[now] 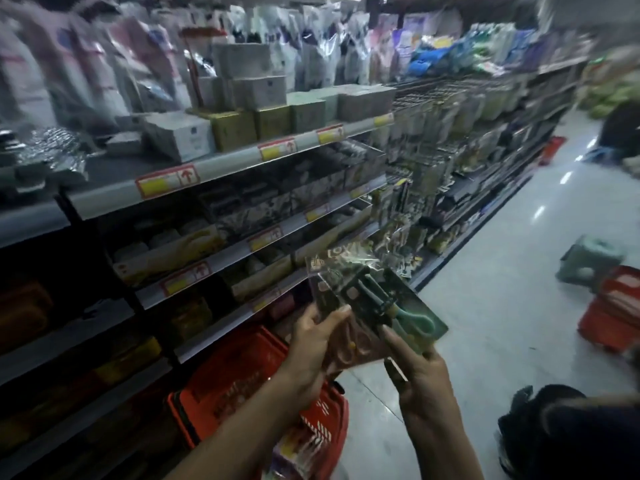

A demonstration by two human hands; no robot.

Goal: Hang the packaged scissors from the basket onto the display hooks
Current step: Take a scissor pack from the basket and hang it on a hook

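Note:
Both my hands hold a small stack of packaged scissors in front of the shelves. My right hand (417,372) grips a pack with green-handled scissors (398,303) from below. My left hand (313,344) grips a pinkish pack (356,344) and another pack behind it, thumb on the front. The red basket (242,368) stands on the floor below my arms, with more packs in it. The display hooks (415,174), hung with small packaged goods, are on the shelving further along the aisle to the right. The view is blurred.
Shelves with boxes (194,140) and price tags run along my left. On the pale floor to the right stand a green step stool (588,261) and a second red basket (613,317). A person's dark hair (568,434) shows at the bottom right.

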